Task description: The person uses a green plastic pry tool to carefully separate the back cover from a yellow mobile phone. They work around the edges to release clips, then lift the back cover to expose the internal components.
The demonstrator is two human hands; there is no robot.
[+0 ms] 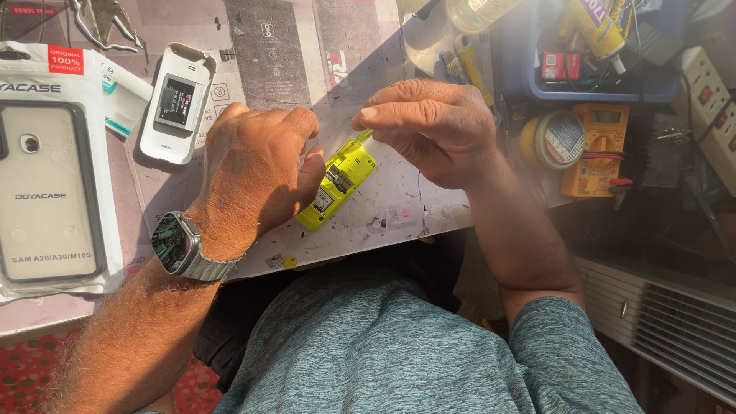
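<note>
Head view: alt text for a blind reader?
Two bare hands work on a small yellow-green phone lying back-open on a worktable: the left hand steadies it, the right hand pinches at its top end. A white phone lies beyond.

White open phone body (176, 103), packaged phone case (47, 176), yellow multimeter (594, 149), tape roll (553, 139), blue tray (529, 73), power strip (709, 103)

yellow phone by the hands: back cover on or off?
Off: the small yellow plastic phone lies face down with its inner label and metal parts bared.
</note>
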